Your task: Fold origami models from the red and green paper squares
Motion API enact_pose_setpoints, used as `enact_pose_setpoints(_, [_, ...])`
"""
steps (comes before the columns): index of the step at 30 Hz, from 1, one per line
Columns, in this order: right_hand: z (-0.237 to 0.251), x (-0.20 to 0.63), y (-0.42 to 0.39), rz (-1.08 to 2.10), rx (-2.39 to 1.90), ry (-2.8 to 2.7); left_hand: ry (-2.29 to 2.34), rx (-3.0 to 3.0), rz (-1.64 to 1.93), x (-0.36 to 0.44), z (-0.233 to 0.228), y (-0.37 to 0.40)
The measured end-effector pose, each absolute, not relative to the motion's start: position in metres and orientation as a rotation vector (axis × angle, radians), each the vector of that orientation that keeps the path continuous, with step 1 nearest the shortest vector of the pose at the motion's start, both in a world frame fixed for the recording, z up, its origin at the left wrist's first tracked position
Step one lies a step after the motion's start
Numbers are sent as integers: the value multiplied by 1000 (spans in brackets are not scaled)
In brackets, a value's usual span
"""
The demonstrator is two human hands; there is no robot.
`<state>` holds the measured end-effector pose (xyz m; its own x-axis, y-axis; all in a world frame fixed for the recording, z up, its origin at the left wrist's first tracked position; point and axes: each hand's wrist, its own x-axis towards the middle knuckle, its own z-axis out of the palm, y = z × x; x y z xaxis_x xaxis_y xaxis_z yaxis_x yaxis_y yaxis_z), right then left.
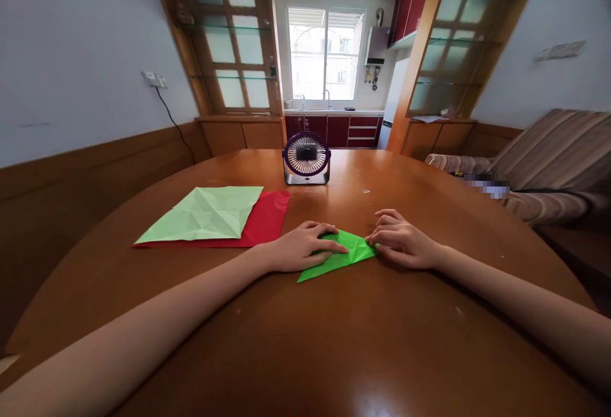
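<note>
Folded bright-green paper (354,253) was placed near middle of glossy brown wooden worktop (305,340). Paper was held down by left-hand grip (296,249), fingers spread, unclenched. Right corner was touched by fingertips of right-hand grip (405,243); whether pinched could not be told. Creased pale-green sheet (205,214) was laid partly over red sheet (268,221), left. Purple-rimmed fan (307,155) was stood beyond.

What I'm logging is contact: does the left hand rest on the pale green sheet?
No, the left hand rests on the bright green folded paper instead.
</note>
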<state>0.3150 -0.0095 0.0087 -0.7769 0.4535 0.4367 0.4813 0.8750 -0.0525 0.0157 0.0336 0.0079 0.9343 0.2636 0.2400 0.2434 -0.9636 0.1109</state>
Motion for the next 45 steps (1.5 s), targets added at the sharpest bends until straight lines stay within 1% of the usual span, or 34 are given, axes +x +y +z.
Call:
enact_pose_setpoints(7, [8,341,-22,-60,-639,-2558,393,2992,411,16,6,35])
enact_pose_setpoints(15, [6,338,-22,-101,-599,-2508,382,2972,425,16,7,34])
enact_pose_setpoints(22, [14,317,-21,-122,-707,-2383,435,3058,432,17,10,38])
enact_pose_setpoints(31, [7,275,-6,-105,-639,-2553,400,3258,337,15,33,36])
enact_pose_setpoints(35, [9,259,13,-12,-614,-2606,379,3172,295,12,38,36])
enact_pose_setpoints(38, [7,254,24,95,-572,-2590,394,3211,292,11,37,38])
enact_pose_setpoints(45, [0,265,22,253,-587,-2515,219,3405,499,18,19,42])
